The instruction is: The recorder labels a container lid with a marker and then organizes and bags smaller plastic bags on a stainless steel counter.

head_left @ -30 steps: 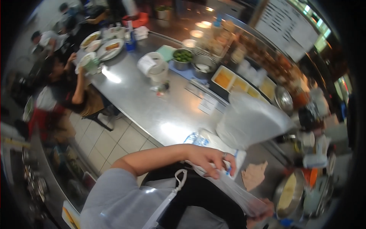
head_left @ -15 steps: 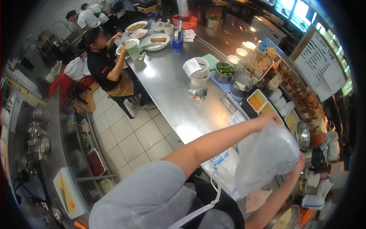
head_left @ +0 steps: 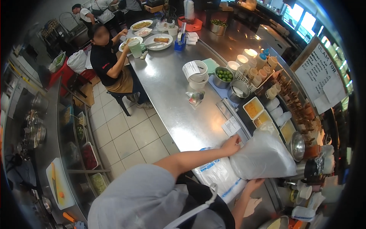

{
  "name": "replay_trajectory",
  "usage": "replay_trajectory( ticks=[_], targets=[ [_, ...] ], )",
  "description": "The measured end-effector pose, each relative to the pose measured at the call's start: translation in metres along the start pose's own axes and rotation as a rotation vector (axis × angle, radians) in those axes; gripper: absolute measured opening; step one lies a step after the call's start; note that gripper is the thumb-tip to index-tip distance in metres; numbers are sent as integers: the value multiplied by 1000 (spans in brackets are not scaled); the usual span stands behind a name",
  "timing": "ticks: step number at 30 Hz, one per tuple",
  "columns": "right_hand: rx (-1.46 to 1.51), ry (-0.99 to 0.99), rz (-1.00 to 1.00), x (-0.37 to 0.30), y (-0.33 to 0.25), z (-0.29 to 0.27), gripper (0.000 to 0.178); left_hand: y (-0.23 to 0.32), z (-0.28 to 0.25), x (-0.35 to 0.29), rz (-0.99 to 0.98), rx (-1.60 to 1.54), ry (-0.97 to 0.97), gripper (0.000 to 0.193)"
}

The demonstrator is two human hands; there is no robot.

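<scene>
A large translucent plastic bag, puffed out, lies tilted on its side over the right part of the steel counter. My left hand is at the bag's left edge, its fingers pinched together on the plastic. Under the bag's near edge my right hand grips the film, its fingertips partly hidden by the plastic. Beside them a flat pack of white plastic bags with blue print rests on the counter, partly covered by the puffed bag. A paper slip lies just beyond my left hand.
Trays of yellow food and a steel bowl border the bag. Farther off stand a pot of green limes, stacked white tubs and a small knotted bag. A seated person eats at the counter's far left.
The bag has come down from a raised, upright pose and swung over to the right. My left hand has moved nearer and leftward; my right hand has shifted left, lower beneath the bag.
</scene>
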State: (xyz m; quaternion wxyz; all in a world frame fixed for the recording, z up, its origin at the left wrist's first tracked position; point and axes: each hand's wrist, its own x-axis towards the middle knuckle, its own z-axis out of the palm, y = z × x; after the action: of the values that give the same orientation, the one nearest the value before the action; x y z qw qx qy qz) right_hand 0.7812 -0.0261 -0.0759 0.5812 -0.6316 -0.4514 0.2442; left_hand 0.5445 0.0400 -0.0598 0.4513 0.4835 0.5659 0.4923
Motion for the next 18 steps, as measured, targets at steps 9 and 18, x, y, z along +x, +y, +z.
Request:
replay_trajectory(
  ticks=[9,18],
  targets=[
    [-802,-502,-410,-96,-39,-27,53,-2,-79,-113,679,941,-468,55],
    [-945,-448,-669,-100,-31,-40,28,0,-71,-112,669,989,-563,59]
  ],
)
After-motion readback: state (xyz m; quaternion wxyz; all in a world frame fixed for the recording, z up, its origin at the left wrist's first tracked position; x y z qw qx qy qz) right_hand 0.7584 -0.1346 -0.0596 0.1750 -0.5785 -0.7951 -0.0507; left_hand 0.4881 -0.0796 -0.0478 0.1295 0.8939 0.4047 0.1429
